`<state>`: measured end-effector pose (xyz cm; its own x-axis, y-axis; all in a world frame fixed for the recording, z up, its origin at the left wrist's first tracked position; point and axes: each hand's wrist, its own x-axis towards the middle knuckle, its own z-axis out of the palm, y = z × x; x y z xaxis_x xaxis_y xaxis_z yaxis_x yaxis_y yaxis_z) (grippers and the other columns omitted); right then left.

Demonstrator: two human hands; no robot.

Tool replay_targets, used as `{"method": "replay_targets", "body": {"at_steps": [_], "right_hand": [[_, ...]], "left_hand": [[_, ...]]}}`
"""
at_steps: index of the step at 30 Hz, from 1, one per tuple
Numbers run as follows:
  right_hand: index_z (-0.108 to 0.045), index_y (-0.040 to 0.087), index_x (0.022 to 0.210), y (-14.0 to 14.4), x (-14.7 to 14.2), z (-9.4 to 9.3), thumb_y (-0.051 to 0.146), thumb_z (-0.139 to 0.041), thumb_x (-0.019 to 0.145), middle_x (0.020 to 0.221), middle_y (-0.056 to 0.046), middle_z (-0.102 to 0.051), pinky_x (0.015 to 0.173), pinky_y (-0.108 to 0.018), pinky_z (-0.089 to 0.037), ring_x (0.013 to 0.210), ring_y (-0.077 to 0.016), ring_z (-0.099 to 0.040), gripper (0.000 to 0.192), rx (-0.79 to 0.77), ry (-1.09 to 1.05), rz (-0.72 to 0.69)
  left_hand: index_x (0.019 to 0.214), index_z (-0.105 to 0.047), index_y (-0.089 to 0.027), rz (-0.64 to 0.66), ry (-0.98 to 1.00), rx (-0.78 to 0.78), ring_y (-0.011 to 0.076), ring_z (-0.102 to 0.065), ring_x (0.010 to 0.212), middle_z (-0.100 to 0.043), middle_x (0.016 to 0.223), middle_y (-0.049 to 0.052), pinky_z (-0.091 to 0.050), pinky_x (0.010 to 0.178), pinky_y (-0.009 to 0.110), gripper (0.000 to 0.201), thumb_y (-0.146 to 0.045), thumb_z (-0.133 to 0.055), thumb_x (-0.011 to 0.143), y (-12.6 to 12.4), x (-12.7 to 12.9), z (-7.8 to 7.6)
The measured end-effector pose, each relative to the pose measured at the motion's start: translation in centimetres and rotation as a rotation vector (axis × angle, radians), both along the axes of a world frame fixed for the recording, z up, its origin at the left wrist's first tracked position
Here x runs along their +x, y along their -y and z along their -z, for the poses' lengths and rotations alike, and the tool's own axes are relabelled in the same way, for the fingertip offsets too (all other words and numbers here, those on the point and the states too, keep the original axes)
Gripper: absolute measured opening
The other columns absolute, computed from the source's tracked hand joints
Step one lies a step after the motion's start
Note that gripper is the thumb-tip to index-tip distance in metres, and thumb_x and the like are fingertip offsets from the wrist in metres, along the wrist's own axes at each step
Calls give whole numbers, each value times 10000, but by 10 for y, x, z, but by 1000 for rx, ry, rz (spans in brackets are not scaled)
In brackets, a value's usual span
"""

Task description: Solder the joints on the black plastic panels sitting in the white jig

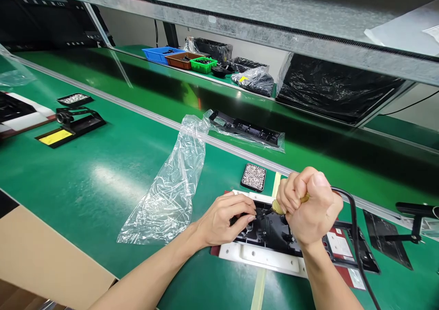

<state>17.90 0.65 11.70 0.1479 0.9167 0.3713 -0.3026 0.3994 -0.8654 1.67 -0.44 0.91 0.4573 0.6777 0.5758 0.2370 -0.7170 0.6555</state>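
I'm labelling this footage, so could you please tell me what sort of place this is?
Most likely a factory assembly line: a long green belt, bins of parts on the far bench, and the right hand gripping a corded tool over a black part.
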Motion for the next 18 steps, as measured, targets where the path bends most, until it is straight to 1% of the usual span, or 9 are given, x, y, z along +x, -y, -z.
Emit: {"method": "replay_targets", "body": {"at_steps": [18], "right_hand": [[-402,199,580,1,0,-2,374,-563,954,453,60,-315,333,-177,-222,370,-63,-265,444,11,3,2]], "left_hand": [[1002,-680,-159,-1,7,5,173,-693,955,-728,1030,61,-450,834,331,97,-168,-583,1007,0,2,-1]]}}
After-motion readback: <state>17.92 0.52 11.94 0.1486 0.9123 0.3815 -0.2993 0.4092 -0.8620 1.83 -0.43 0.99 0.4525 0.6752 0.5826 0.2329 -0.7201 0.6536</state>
